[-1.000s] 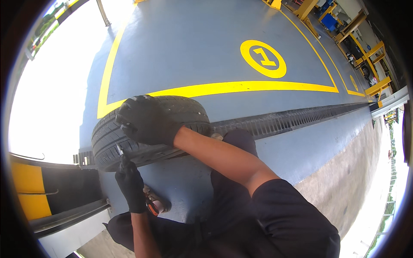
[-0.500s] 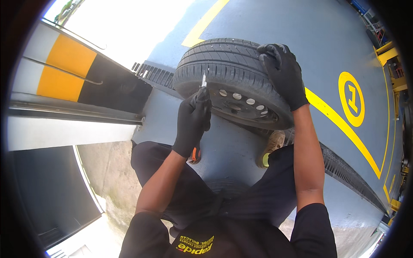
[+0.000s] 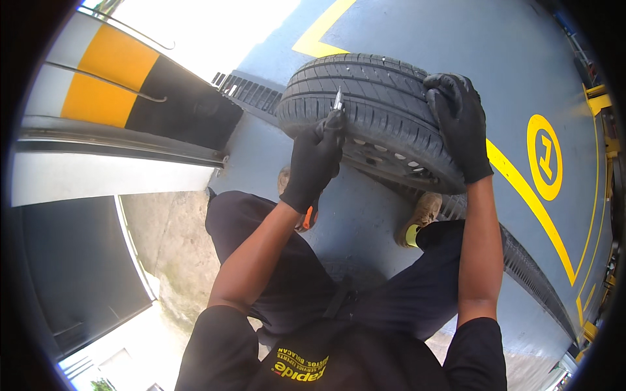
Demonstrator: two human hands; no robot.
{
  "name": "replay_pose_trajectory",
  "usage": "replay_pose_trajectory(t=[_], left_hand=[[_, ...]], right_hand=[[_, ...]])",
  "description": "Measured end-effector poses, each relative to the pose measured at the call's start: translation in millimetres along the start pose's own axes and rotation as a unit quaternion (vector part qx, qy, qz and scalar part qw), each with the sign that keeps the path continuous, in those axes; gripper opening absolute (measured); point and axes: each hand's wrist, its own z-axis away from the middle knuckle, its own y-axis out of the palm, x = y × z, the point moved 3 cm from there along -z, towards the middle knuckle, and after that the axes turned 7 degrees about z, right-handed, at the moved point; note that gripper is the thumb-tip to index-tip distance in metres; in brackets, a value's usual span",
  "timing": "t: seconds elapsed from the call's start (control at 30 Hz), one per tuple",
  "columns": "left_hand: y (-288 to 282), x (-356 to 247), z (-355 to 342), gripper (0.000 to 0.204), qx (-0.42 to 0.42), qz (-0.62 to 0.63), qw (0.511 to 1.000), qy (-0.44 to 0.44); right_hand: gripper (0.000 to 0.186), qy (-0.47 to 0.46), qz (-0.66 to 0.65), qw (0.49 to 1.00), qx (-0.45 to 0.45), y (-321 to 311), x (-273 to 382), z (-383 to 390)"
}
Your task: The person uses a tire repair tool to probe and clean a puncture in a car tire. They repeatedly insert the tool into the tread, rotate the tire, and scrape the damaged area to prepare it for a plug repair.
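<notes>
A black tire [image 3: 372, 85] on a wheel with a perforated rim [image 3: 385, 156] is in front of me, held tilted above the floor grating, its tread facing up at me. My left hand [image 3: 313, 153], in a black glove, is closed on a small slim silver tool [image 3: 338, 100], whose tip is at the tread and shoulder of the tire. My right hand [image 3: 456, 124], also gloved, grips the right part of the tread with curled fingers. An orange and black object [image 3: 308, 217], partly hidden, shows below my left wrist.
My shoe [image 3: 420, 218] is under the tire's right side. A drain grate [image 3: 521, 257] crosses the blue-grey floor, with yellow lines [image 3: 521, 189] beyond it. At left are a painted curb [image 3: 104, 85], a metal rail [image 3: 111, 143] and a dark panel [image 3: 78, 274]. Yellow equipment [image 3: 596, 98] stands at far right.
The view has swung round, bringing the curb and both forearms into sight. Since half a second ago, my left hand with the tool has risen slightly along the tire; my right hand still grips it.
</notes>
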Motion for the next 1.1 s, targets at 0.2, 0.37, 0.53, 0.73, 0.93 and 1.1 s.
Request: replay_pose_trajectory(t=[0.2, 0.37, 0.53, 0.73, 0.93, 1.1], left_hand=[[10.0, 26.8, -5.7, 0.052, 0.006, -0.054, 0.989, 0.136], [22.8, 32.4, 3.7, 0.053, 0.009, -0.080, 0.985, 0.152], [26.9, 30.4, 15.2, 0.052, 0.005, -0.094, 0.988, 0.125], [26.2, 20.0, 28.6, 0.050, 0.063, 0.009, 0.998, -0.028], [19.7, 58.7, 52.9, 0.045, 0.105, 0.001, 0.991, -0.078], [-8.2, -1.5, 21.0, 0.040, 0.066, -0.050, 0.993, 0.081]], right_hand=[[0.018, -0.003, 0.080, 0.997, -0.002, -2.6, 3.6, -3.3], [0.019, -0.083, 0.118, 0.989, -0.024, 0.7, 45.1, 5.2], [0.020, -0.119, 0.112, 0.986, -0.031, 7.0, 51.0, 4.9], [0.022, 0.017, 0.092, 0.996, -0.011, 10.6, 22.1, -3.1], [0.027, 0.043, 0.090, 0.995, -0.012, 4.2, -22.1, -14.5], [0.025, 0.047, 0.063, 0.997, 0.004, -5.5, -41.9, -9.3]])
